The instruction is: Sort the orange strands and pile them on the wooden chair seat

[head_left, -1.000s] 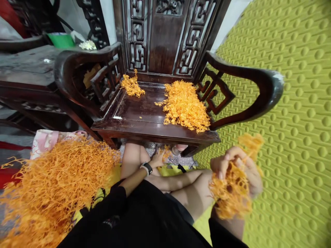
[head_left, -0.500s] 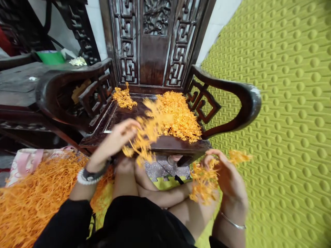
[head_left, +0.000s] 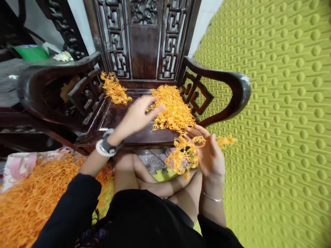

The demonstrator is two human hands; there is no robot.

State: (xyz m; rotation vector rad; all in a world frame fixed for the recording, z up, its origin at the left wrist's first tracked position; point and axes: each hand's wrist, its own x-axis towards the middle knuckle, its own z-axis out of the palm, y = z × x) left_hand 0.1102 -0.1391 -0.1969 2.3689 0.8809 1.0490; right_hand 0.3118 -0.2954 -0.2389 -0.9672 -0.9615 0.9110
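Loosely holds orange tangle (head_left: pixel 182 155) in partly closed right grip (head_left: pixel 210 158)
Extends empty left grip (head_left: pixel 138 113), parted, by pile (head_left: pixel 174 110) on chair seat (head_left: pixel 144 136)

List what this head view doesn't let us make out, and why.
All in the head view:
Left hand: motion blur hides whether it touches the seat heap.
Strands: right hand hides whether both sides join.
Big pile: cut off by left and bottom edges.
Bag: lower part hidden by the big pile.
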